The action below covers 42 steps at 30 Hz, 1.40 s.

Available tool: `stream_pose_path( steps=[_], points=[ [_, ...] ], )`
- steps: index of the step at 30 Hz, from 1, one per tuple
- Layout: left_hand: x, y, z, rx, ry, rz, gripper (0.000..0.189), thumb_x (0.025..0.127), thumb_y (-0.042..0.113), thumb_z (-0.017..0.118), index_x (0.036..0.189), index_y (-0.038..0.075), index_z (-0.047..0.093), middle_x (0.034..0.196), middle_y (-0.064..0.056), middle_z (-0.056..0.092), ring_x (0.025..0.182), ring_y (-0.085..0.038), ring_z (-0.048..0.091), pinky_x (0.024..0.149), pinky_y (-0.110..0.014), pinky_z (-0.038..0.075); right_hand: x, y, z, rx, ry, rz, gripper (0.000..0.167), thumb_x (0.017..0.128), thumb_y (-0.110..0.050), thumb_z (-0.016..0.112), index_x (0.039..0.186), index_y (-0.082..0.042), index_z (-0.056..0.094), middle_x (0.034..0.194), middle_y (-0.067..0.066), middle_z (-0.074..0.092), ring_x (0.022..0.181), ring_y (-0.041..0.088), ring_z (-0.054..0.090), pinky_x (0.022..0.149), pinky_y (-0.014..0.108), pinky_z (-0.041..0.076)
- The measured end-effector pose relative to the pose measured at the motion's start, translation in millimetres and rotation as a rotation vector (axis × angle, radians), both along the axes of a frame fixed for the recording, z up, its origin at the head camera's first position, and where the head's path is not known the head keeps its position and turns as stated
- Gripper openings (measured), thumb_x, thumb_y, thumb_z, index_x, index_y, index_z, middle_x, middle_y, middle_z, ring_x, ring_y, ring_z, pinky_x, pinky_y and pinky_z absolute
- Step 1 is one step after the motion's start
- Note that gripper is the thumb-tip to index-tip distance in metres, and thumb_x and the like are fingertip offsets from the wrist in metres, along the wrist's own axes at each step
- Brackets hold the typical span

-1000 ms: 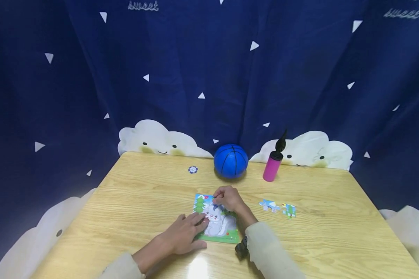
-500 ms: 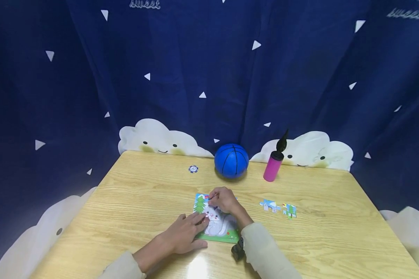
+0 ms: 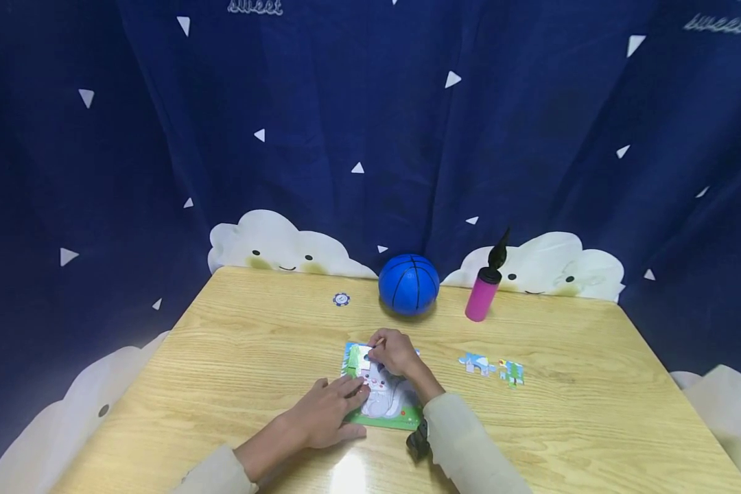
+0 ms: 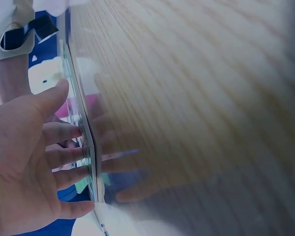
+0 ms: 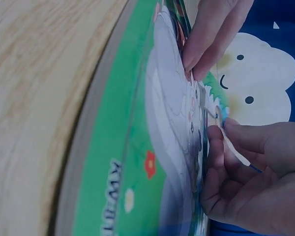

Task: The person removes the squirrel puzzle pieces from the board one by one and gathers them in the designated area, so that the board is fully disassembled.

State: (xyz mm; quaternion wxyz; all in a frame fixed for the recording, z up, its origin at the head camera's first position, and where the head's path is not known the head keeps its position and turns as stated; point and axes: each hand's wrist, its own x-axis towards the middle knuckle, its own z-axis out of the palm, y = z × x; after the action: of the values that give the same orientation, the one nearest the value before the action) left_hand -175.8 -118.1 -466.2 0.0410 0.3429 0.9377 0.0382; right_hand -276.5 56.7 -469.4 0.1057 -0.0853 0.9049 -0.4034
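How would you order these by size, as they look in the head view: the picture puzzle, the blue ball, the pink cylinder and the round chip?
Largest to smallest:
1. Picture puzzle, though partly covered
2. Blue ball
3. Pink cylinder
4. Round chip, clearly smallest

On the table (image 3: 253,343), the puzzle (image 3: 383,405) is placed left of loose pieces (image 3: 479,363), before a ball (image 3: 409,285) — itself flanked by chip (image 3: 341,299) and cylinder (image 3: 481,300).

The puzzle (image 3: 387,394) is partly green with, it seems, a pale-grey animal (image 3: 378,406), and the ball (image 3: 409,285) is blue with black lines.
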Motion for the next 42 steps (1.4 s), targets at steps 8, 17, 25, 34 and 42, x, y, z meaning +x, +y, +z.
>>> stream_pose_path(
  steps=[8, 17, 25, 34, 42],
  points=[
    [-0.7, 1.5, 3.0, -0.012, 0.023, -0.009, 0.066, 0.091, 0.056, 0.048, 0.141, 0.012, 0.046, 0.146, -0.009, 0.045, 0.134, -0.027, 0.043, 0.099, -0.053, 0.043, -0.2, 2, 3.3, -0.073, -0.002, -0.037, 0.003, 0.086, -0.004, 0.062, 0.090, -0.004, 0.061, 0.073, 0.006, 0.069, 0.062, 0.010, 0.062, 0.053, 0.018, 0.042],
    [-1.3, 2.7, 2.2, -0.006, -0.007, -0.005, 0.066, 0.091, 0.057, 0.047, 0.141, 0.013, 0.046, 0.147, -0.009, 0.044, 0.135, -0.028, 0.042, 0.100, -0.054, 0.042, 0.1, 24, 8.7, -0.094, 0.027, -0.035, 0.005, 0.085, -0.004, 0.064, 0.089, -0.002, 0.062, 0.069, 0.008, 0.069, 0.062, 0.014, 0.064, 0.048, 0.019, 0.039],
    [0.0, 1.4, 0.7, 0.004, -0.031, 0.009, 0.066, 0.091, 0.057, 0.047, 0.141, 0.014, 0.046, 0.148, -0.010, 0.042, 0.136, -0.029, 0.041, 0.100, -0.055, 0.042, -8.8, 61, 11.0, -0.067, 0.037, -0.017, 0.003, 0.083, 0.001, 0.062, 0.086, 0.002, 0.061, 0.068, 0.008, 0.068, 0.061, 0.015, 0.063, 0.052, 0.020, 0.044],
    [0.1, 0.3, -0.7, 0.012, -0.034, 0.013, 0.066, 0.091, 0.056, 0.048, 0.143, 0.014, 0.044, 0.149, -0.009, 0.041, 0.137, -0.030, 0.040, 0.101, -0.056, 0.040, -12.1, 97, 23.2, -0.043, 0.054, -0.011, 0.003, 0.084, 0.001, 0.062, 0.086, 0.003, 0.063, 0.070, 0.011, 0.068, 0.067, 0.025, 0.066, 0.051, 0.021, 0.041],
    [-0.2, 2.2, -0.9, 0.011, -0.059, 0.020, 0.066, 0.091, 0.056, 0.048, 0.143, 0.015, 0.043, 0.150, -0.009, 0.039, 0.138, -0.030, 0.039, 0.103, -0.055, 0.039, -8.3, 128, 18.3, -0.021, -0.042, -0.078, 0.004, 0.085, -0.003, 0.061, 0.087, -0.001, 0.063, 0.075, 0.009, 0.070, 0.060, 0.016, 0.059, 0.047, 0.024, 0.042]
  ],
)
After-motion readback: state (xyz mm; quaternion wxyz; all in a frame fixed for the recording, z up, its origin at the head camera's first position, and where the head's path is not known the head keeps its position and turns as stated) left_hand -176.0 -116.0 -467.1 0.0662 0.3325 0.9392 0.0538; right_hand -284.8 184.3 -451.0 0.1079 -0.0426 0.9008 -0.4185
